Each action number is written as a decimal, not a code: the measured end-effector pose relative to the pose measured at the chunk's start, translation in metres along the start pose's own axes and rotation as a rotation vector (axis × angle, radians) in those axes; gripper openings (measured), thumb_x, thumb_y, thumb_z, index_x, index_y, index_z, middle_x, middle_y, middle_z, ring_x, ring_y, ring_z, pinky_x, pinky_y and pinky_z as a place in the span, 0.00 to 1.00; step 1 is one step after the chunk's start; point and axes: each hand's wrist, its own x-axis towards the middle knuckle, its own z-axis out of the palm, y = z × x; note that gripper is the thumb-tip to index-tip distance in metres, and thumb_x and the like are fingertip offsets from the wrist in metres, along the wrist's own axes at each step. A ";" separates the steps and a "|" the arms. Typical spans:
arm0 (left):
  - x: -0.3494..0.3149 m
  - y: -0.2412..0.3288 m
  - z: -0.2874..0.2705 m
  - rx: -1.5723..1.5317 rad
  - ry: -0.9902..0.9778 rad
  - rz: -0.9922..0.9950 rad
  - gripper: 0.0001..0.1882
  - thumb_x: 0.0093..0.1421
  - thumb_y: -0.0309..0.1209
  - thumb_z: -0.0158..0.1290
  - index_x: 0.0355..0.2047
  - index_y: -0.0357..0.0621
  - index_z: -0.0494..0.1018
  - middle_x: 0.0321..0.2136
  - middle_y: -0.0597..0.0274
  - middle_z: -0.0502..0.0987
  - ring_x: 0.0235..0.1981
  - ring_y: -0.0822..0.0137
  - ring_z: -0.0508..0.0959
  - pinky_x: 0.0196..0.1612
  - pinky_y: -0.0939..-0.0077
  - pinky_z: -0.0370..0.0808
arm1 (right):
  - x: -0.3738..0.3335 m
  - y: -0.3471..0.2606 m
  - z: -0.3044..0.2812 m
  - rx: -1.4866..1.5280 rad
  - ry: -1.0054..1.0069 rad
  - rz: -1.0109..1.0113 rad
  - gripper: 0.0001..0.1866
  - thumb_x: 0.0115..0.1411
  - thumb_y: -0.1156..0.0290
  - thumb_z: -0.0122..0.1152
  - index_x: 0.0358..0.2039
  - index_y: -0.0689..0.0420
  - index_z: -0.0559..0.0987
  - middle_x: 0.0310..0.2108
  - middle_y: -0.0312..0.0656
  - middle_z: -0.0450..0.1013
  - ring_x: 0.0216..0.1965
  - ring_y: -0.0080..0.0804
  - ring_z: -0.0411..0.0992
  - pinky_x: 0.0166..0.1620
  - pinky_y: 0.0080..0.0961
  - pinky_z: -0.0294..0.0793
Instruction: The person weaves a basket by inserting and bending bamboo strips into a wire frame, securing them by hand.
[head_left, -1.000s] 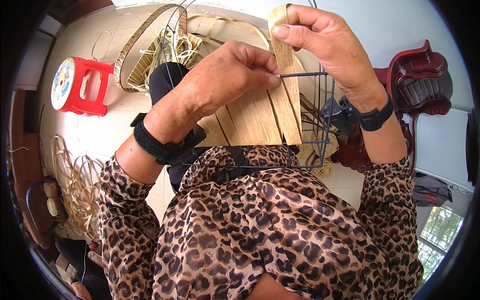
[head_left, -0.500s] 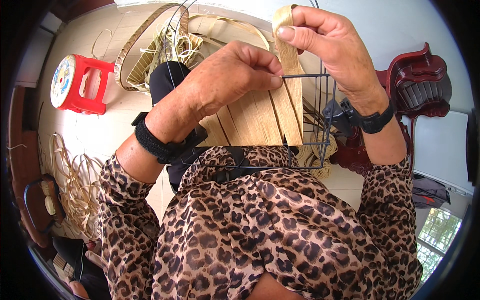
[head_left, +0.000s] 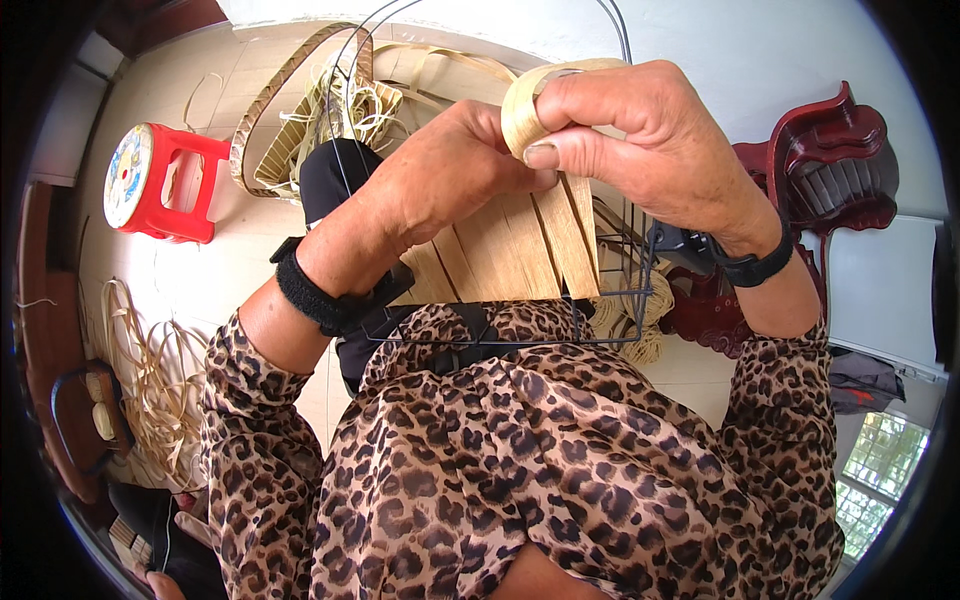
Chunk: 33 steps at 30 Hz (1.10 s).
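Observation:
A dark wire basket frame rests on my lap, its one side wrapped with flat tan woven strips. My right hand pinches a looped length of pale flat strip between thumb and forefinger above the frame's top edge. Close beside it, my left hand is closed at the upper edge of the wrapped strips; its fingertips are partly hidden behind my right thumb, and it seems to press the strip there. Each of my wrists carries a black strap with a small dark device.
A red plastic stool lies on its side at the left. Behind my left arm stands a woven basket with loose strips. A heap of tan strips covers the floor at left. Dark red carved furniture stands at right.
My right hand has come down and left toward my left hand, bending the raised strip into a loop. My left hand stays at the frame's top edge.

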 end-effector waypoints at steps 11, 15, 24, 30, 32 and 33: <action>-0.007 0.027 -0.004 0.133 -0.134 -0.118 0.09 0.55 0.24 0.52 0.36 0.38 0.77 0.27 0.67 0.78 0.29 0.80 0.73 0.37 0.85 0.70 | -0.021 -0.002 -0.005 -0.087 0.027 -0.079 0.08 0.51 0.73 0.61 0.26 0.63 0.73 0.20 0.39 0.67 0.21 0.25 0.63 0.27 0.20 0.64; -0.003 0.009 -0.005 0.028 -0.139 -0.039 0.10 0.55 0.24 0.51 0.37 0.37 0.76 0.29 0.67 0.78 0.29 0.79 0.73 0.37 0.85 0.70 | -0.034 -0.006 -0.006 -0.016 0.010 -0.048 0.08 0.51 0.71 0.61 0.27 0.60 0.73 0.21 0.37 0.68 0.24 0.28 0.66 0.31 0.22 0.66; 0.006 0.017 -0.010 0.062 -0.256 -0.103 0.10 0.54 0.23 0.50 0.37 0.36 0.75 0.29 0.67 0.76 0.31 0.77 0.73 0.39 0.85 0.70 | -0.080 -0.018 0.030 -0.311 0.043 -0.125 0.08 0.44 0.74 0.64 0.26 0.55 0.74 0.25 0.34 0.70 0.32 0.30 0.71 0.51 0.36 0.59; 0.020 0.026 0.000 -0.156 -0.285 -0.201 0.11 0.52 0.24 0.52 0.36 0.34 0.76 0.29 0.63 0.77 0.28 0.74 0.75 0.35 0.83 0.72 | -0.087 -0.017 0.042 -0.309 0.115 -0.108 0.08 0.46 0.75 0.62 0.26 0.54 0.73 0.26 0.33 0.71 0.36 0.29 0.72 0.51 0.34 0.58; 0.022 0.019 0.004 -0.193 -0.285 -0.194 0.10 0.54 0.26 0.52 0.35 0.35 0.76 0.29 0.63 0.78 0.27 0.74 0.75 0.34 0.83 0.72 | -0.087 -0.019 0.040 -0.275 0.102 -0.099 0.07 0.47 0.74 0.62 0.26 0.54 0.72 0.27 0.33 0.72 0.36 0.29 0.72 0.51 0.34 0.57; 0.022 0.015 0.005 -0.232 -0.284 -0.188 0.09 0.55 0.28 0.53 0.34 0.36 0.76 0.28 0.64 0.78 0.26 0.74 0.75 0.33 0.83 0.73 | -0.087 -0.020 0.038 -0.239 0.089 -0.090 0.07 0.48 0.74 0.61 0.26 0.54 0.72 0.27 0.34 0.72 0.36 0.29 0.71 0.51 0.34 0.57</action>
